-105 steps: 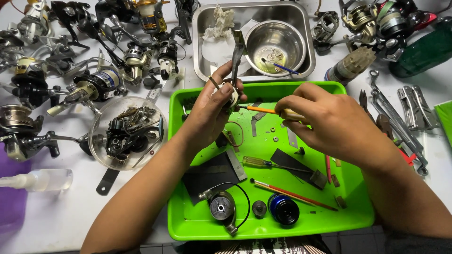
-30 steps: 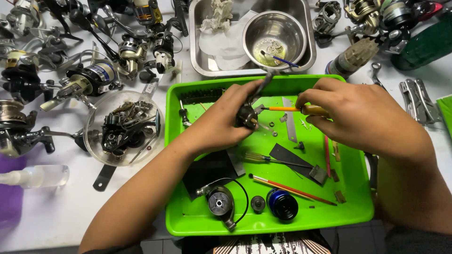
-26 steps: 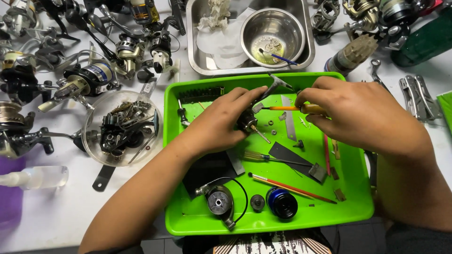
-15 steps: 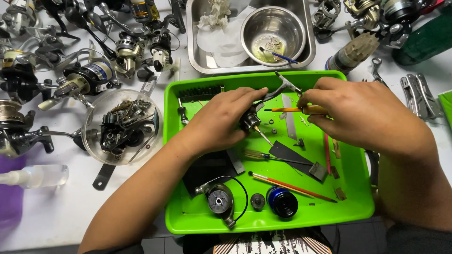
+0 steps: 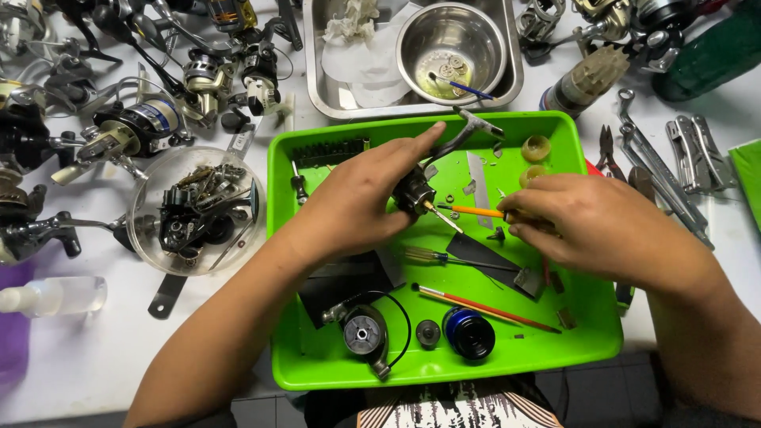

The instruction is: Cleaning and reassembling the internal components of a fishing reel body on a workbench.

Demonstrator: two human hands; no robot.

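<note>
**A:** What are the two hands doing at the centre of the frame?

**B:** The left hand [image 5: 357,202] is closed around a dark fishing reel body [image 5: 414,192], with its metal handle arm sticking out toward the upper right, above the green tray [image 5: 317,372]. The right hand [image 5: 598,226] pinches an orange-handled screwdriver [image 5: 476,212], whose tip points left and meets the reel body.

**B:** Both hands are gripping, then; neither is open.

**A:** What lies in the tray below them?

**B:** Toward the lower middle there is a round grey rotor with a wire bail [image 5: 363,333], a small dark disc [image 5: 428,333] just beside it, and a blue-rimmed spool [image 5: 469,333] to the right of that. A red pencil-like stick [image 5: 483,309] runs slantwise above the spool, and a second screwdriver with a green and yellow handle [image 5: 444,257] lies under the left hand's fingers. Two yellowish rings [image 5: 536,148] sit in the tray's upper right.

**A:** And outside the tray?

**B:** At the top middle a steel pan [image 5: 317,87] holds a steel bowl [image 5: 453,47] with small parts in it. Left of the tray a clear round dish [image 5: 143,230] is full of dark reel pieces, and many spinning reels [image 5: 135,131] crowd the upper left. Wrenches and pliers [image 5: 674,158] lie at the right edge, and a clear plastic bottle [image 5: 55,295] lies at the lower left.
</note>
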